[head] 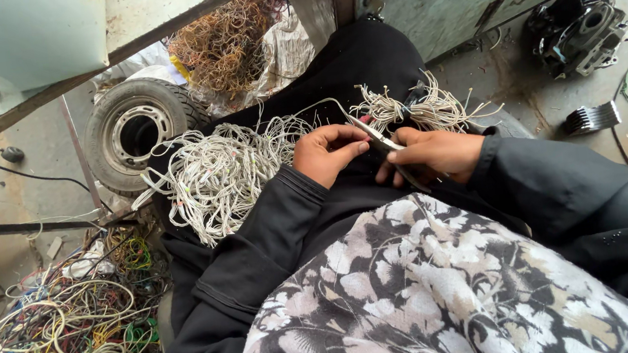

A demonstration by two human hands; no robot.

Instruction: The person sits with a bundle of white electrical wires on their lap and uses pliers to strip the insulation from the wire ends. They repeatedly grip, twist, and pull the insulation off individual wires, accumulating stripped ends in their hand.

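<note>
My left hand (327, 154) pinches a thin white wire (325, 104) that runs up from a tangled heap of white wires (219, 175) lying on my lap. My right hand (431, 154) grips a pair of metal cutters (383, 143), whose blades point toward the left fingers and meet the wire there. A smaller bunch of cut white wire pieces (421, 109) rests just beyond the right hand on the black cloth. Both arms are in black sleeves, with a flowered black-and-white cloth (438, 296) below them.
A pile of coloured cables (57, 340) lies on the floor at lower left. A small tyre with rim (136, 126) and a sack of copper-coloured wire (228, 44) sit behind. An engine part (577, 28) and a finned metal piece (593, 118) lie on the right.
</note>
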